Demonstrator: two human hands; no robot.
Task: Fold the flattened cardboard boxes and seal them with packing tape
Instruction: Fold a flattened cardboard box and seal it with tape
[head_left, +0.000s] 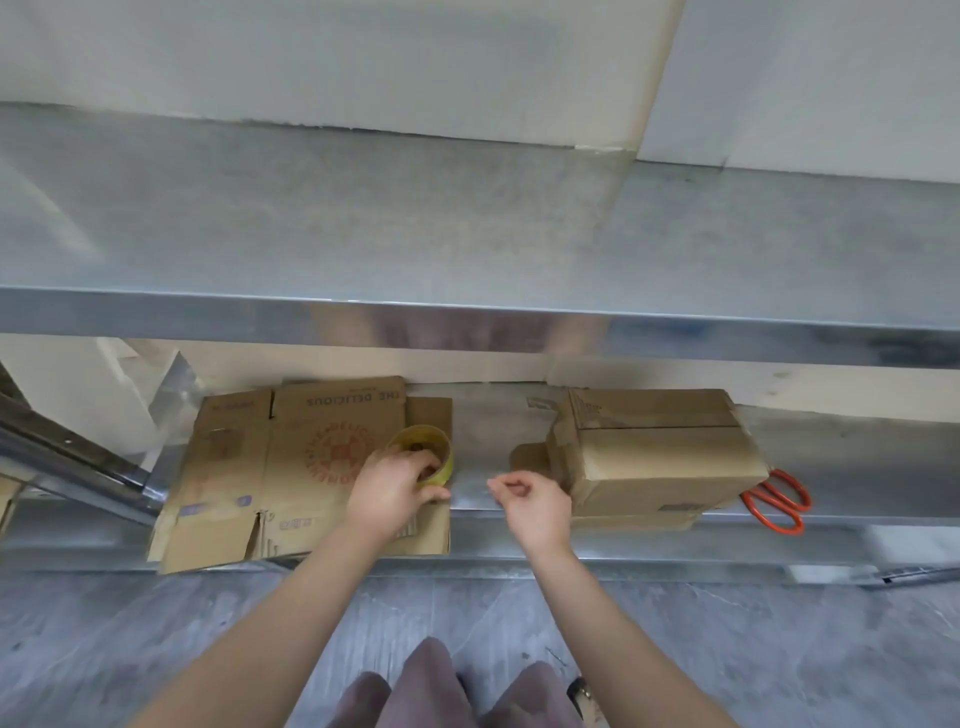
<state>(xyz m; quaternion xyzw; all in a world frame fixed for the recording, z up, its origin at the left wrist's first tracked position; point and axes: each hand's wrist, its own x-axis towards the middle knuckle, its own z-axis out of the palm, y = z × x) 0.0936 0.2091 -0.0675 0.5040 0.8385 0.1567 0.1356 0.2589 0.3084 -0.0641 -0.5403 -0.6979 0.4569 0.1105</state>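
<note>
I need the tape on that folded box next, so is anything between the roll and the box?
Nothing on the shelf lies between them. Only the right hand hovers in that gap; the left hand holds the tape roll, the box right of it.

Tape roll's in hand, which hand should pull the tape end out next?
Right. The left hand already grips the tape roll over the flattened cardboard box; the right hand is beside it, pinched, apparently holding nothing, and nearer the folded box.
</note>
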